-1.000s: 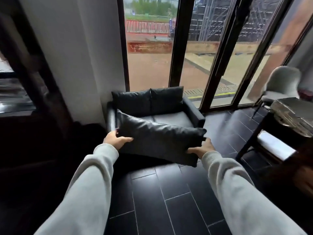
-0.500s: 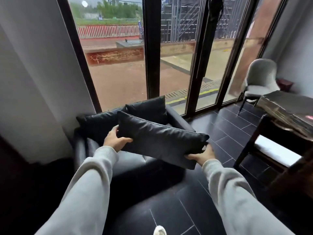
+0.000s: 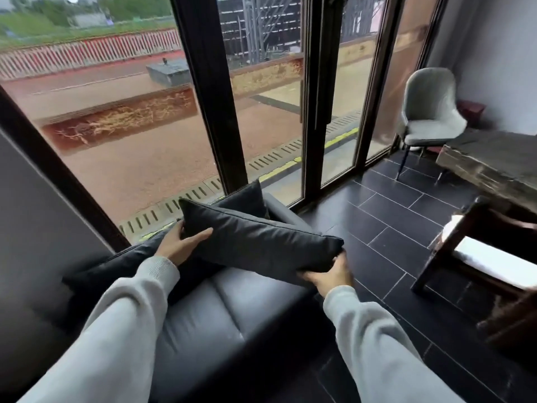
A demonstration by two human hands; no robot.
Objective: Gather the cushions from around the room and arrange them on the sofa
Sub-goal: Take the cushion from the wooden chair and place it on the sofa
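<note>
I am not seeing any text, label, brand, number or sign that I can read anywhere in the frame.

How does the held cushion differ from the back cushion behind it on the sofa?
The held cushion is off the sofa, gripped at one end by the left hand and at the other by the right hand; the back cushion is untouched. The held cushion lies tilted and in full view; the back cushion is mostly hidden, one corner poking up. Both are dark, with seamed edges.
</note>
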